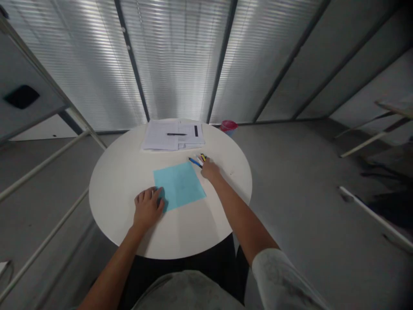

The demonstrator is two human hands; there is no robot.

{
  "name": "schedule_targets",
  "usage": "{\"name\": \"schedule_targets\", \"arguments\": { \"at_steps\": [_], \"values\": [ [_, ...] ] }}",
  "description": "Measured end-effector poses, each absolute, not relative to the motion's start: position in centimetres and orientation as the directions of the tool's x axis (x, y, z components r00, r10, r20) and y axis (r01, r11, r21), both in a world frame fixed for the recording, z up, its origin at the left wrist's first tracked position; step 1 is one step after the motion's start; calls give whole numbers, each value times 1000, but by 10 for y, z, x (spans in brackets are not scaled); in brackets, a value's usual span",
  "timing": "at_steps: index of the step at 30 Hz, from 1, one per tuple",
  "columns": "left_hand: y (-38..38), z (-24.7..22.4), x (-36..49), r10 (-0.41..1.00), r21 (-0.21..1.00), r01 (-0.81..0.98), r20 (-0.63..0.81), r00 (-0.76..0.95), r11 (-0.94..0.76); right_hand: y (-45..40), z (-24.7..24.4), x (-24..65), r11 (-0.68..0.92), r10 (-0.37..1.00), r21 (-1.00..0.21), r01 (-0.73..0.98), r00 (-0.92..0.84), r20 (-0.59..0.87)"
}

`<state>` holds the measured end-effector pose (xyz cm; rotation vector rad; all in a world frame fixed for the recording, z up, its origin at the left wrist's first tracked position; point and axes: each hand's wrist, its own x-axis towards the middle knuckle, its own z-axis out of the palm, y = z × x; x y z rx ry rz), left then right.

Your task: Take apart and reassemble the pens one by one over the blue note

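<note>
A light blue sheet of paper (180, 186) lies on the round white table (119, 176). My left hand (148, 208) rests at the sheet's left edge with its fingers spread, thumb and index finger touching the paper. Beyond the sheet's upper right corner, my right hand (210, 168) is at a small group of pens, its fingers drawn together. A blue pen (194, 162) and a yellow and black one (203, 157) show beside its fingertips, with something white between them. Which of these the fingers grip is too small to make out.
Stacked printed papers (160, 136) lie at the table's far side with a black pen (176, 134) on top. A red-rimmed bin (229, 125) stands on the floor behind the table. A metal-framed whiteboard stand (45, 165) is at the left.
</note>
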<state>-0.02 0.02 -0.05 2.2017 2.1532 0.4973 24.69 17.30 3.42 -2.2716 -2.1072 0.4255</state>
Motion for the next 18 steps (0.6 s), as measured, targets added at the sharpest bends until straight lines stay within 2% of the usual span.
{"name": "schedule_targets", "arguments": {
  "at_steps": [4, 6, 8, 10, 12, 15, 18],
  "values": [
    [3, -1, -2, 977, 325, 946, 204, -54, -15, 171, 40, 256, -99, 970, -207, 973, 48, -240],
    [7, 3, 0, 969, 432, 901, 210, -129, 26, 165, 45, 258, -107, 964, -253, 961, 38, -263],
    [15, 10, 6, 956, 596, 801, 196, -218, 60, 152, 51, 254, -94, 966, -339, 936, 3, -259],
    [25, 21, 17, 969, 812, 582, 108, -223, 44, 134, 57, 242, -17, 983, -424, 906, -61, -171],
    [36, 32, 31, 974, 955, 272, -62, -217, 121, 111, 62, 222, 63, 992, -475, 878, -109, -70],
    [47, 45, 50, 964, 955, -166, -258, -63, 245, 77, 65, 188, 226, 972, -509, 831, -227, 61],
    [49, 49, 59, 957, 895, -381, -280, -78, 231, 55, 63, 161, 354, 935, -518, 779, -310, 173]
  ]
}}
